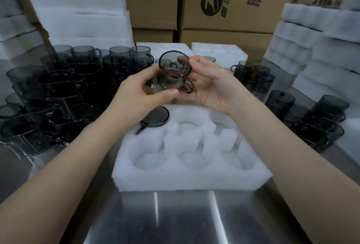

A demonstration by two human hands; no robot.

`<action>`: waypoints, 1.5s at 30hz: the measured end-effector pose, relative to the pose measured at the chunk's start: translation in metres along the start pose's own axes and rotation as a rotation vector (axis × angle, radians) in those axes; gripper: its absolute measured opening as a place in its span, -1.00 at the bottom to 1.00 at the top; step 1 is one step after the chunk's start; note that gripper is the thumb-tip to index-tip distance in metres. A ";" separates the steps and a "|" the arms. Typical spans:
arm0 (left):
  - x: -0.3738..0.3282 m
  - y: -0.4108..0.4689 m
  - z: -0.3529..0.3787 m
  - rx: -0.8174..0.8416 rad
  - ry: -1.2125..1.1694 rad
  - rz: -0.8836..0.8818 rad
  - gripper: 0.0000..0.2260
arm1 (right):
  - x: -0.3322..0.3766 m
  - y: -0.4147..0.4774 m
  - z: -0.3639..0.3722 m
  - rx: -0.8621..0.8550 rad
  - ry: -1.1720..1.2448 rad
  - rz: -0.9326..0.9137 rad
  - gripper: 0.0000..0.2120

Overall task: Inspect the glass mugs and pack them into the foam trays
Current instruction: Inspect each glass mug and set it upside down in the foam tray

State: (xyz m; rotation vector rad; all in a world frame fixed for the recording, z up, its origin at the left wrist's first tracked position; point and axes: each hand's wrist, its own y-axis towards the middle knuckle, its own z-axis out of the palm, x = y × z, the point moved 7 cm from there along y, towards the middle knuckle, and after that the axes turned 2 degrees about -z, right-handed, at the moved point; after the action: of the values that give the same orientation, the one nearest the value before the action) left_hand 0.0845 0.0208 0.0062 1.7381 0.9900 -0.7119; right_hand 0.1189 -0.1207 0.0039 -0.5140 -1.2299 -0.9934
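Note:
I hold a smoky grey glass mug (171,74) up above the table, tilted with its mouth toward me and its handle at the lower right. My left hand (140,89) grips its body from the left, thumb under it. My right hand (210,83) cups it from the right, fingers curled behind the rim and handle. Below lies a white foam tray (192,173) with round pockets. One mug (155,117) sits in the tray's far-left pocket; the other pockets that I can see hold nothing.
Many grey mugs (58,87) crowd the steel table (175,220) at the left, and more mugs (311,119) stand at the right. Foam tray stacks (303,44) rise at both sides, two foam trays (220,52) lie behind, and cardboard boxes (233,0) form the back wall.

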 end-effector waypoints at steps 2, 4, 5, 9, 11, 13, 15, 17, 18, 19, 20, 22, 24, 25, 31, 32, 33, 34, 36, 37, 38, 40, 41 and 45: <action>-0.005 0.004 0.001 -0.025 0.005 0.031 -0.59 | 0.000 0.001 -0.003 -0.030 0.015 -0.027 -0.86; -0.005 0.008 0.000 -0.048 -0.035 0.045 -0.53 | 0.001 0.001 -0.004 -0.045 0.023 -0.053 -0.89; -0.004 0.010 -0.001 -0.054 -0.056 0.049 -0.50 | 0.000 0.001 -0.005 -0.051 0.020 -0.064 -0.92; 0.000 0.009 0.003 -0.047 0.014 0.066 -0.42 | -0.003 0.000 -0.006 -0.113 -0.044 -0.074 -0.82; -0.002 0.007 0.005 -0.081 0.076 0.078 -0.38 | -0.004 0.001 -0.006 -0.169 -0.080 -0.079 -0.79; -0.005 0.006 0.006 -0.104 0.157 0.102 -0.38 | -0.005 0.001 -0.005 -0.209 -0.113 -0.086 -0.79; -0.008 0.006 0.008 -0.101 0.262 0.131 -0.43 | -0.007 0.001 -0.003 -0.239 -0.185 -0.100 -0.79; -0.010 0.006 0.010 -0.091 0.350 0.157 -0.53 | -0.007 0.001 -0.002 -0.271 -0.279 -0.116 -0.73; -0.011 0.005 0.010 -0.092 0.365 0.160 -0.57 | -0.007 0.001 -0.002 -0.277 -0.319 -0.119 -0.70; -0.011 0.005 0.009 -0.093 0.359 0.155 -0.60 | -0.007 0.001 -0.002 -0.273 -0.357 -0.118 -0.67; -0.010 0.005 0.008 -0.092 0.339 0.145 -0.62 | -0.008 0.001 -0.002 -0.261 -0.398 -0.114 -0.65; -0.007 0.005 0.007 -0.083 0.295 0.114 -0.63 | -0.008 -0.001 -0.002 -0.224 -0.465 -0.105 -0.61; -0.003 0.005 0.005 -0.082 0.237 0.074 -0.63 | -0.008 -0.002 -0.001 -0.183 -0.482 -0.099 -0.59; -0.001 0.005 0.004 -0.087 0.203 0.051 -0.64 | -0.008 -0.003 0.000 -0.163 -0.459 -0.097 -0.58; 0.015 0.009 -0.003 -0.121 0.037 -0.104 -0.59 | -0.006 -0.008 0.002 -0.029 -0.139 -0.068 -0.63; 0.016 0.009 -0.004 -0.121 0.026 -0.113 -0.56 | -0.006 -0.008 0.002 0.003 -0.097 -0.057 -0.65; 0.017 0.009 -0.005 -0.116 0.017 -0.117 -0.52 | -0.006 -0.008 0.002 0.031 -0.064 -0.042 -0.67; 0.017 0.009 -0.005 -0.109 0.013 -0.119 -0.47 | -0.006 -0.008 0.002 0.052 -0.045 -0.026 -0.67; 0.016 0.008 -0.005 -0.088 0.020 -0.110 -0.47 | -0.007 -0.007 0.000 0.050 -0.034 -0.005 -0.70; 0.015 0.008 -0.005 -0.078 0.031 -0.093 -0.50 | -0.008 -0.006 0.000 0.026 -0.028 0.001 -0.73; 0.013 0.007 -0.004 -0.074 0.049 -0.073 -0.53 | -0.008 -0.005 0.000 -0.010 -0.025 0.006 -0.77; 0.008 0.007 -0.004 -0.077 0.102 -0.044 -0.56 | -0.008 -0.003 0.000 -0.098 -0.041 0.005 -0.81; 0.006 0.007 -0.004 -0.079 0.131 -0.034 -0.57 | -0.009 -0.002 0.000 -0.132 -0.062 0.001 -0.79; 0.001 0.007 -0.001 -0.069 0.276 0.000 -0.46 | -0.008 -0.002 0.000 -0.231 -0.192 -0.042 -0.70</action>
State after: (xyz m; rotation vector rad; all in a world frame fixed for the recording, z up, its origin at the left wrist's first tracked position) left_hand 0.0915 0.0202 0.0089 1.8068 1.1867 -0.4389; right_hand 0.1169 -0.1189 -0.0040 -0.7813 -1.3066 -1.1498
